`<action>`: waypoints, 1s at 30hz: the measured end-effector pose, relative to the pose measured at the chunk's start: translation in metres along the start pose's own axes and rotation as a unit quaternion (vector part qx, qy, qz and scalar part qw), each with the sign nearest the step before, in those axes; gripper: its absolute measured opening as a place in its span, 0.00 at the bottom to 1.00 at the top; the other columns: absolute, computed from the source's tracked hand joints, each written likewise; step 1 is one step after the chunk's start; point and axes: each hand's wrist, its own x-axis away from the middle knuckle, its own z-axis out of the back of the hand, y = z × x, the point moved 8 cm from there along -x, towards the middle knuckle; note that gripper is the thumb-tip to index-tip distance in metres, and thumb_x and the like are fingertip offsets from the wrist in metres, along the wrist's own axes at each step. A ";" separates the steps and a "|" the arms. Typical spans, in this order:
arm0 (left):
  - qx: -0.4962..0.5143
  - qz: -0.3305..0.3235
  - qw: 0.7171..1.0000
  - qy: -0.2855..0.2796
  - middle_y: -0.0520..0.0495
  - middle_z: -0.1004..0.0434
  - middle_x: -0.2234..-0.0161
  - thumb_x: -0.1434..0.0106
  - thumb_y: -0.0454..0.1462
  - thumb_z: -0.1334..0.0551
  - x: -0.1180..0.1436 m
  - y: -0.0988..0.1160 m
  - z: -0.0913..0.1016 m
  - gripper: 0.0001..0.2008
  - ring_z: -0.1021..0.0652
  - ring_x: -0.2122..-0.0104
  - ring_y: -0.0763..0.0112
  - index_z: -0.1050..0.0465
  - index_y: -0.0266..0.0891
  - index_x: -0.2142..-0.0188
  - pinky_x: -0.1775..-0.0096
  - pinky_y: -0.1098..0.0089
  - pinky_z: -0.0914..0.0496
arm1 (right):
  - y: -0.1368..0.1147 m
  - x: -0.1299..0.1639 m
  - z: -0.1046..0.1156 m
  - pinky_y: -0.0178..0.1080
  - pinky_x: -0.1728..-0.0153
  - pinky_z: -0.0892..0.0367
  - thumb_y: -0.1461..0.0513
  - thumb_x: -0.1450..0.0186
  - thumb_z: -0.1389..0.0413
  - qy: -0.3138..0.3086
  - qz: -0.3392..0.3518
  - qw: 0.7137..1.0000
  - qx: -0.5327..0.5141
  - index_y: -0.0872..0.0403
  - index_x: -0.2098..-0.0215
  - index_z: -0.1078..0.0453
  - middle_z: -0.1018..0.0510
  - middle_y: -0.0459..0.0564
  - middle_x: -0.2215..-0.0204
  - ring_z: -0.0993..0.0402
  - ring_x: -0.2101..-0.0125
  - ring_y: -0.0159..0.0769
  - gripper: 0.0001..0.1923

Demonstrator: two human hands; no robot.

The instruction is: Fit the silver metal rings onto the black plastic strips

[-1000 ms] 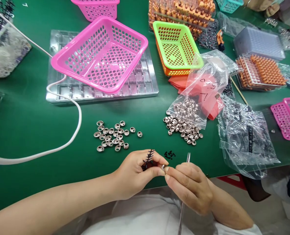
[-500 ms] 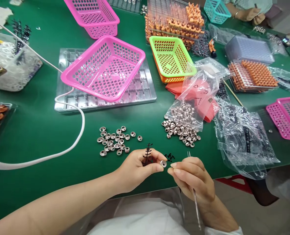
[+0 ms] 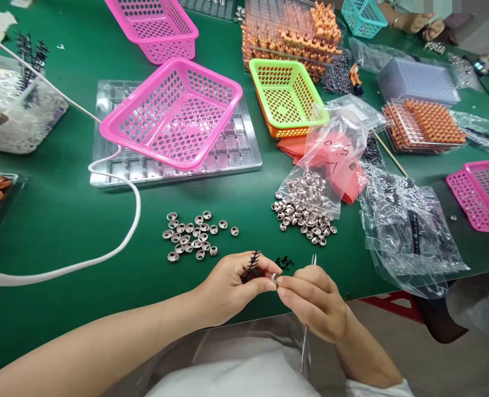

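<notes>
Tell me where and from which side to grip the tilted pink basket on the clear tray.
Grip the pink basket by its raised right rim, coming from above and the right. It leans on the clear tray with that edge lifted, so the flared lip there is free, and its perforated walls also give fingers purchase.

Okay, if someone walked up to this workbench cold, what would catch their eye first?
Probably the bright pink basket tilted on a clear tray at centre, with a green basket to its right. Nearer the person, the left hand pinches a small silver cap and a black sprue, meeting the right hand, which holds tweezers. A loose cluster of silver caps lies just beyond on the green mat.
</notes>
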 end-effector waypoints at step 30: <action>-0.056 -0.011 0.998 -0.010 0.47 0.22 0.68 0.37 0.36 0.37 -0.003 -0.006 -0.001 0.06 0.24 0.68 0.68 0.22 0.37 0.64 0.66 0.70 0.30 | 0.006 -0.003 -0.010 0.40 0.63 0.27 0.72 0.33 0.45 -0.039 -0.022 0.999 -0.024 0.59 0.52 0.28 0.18 0.53 0.63 0.27 0.64 0.37 0.12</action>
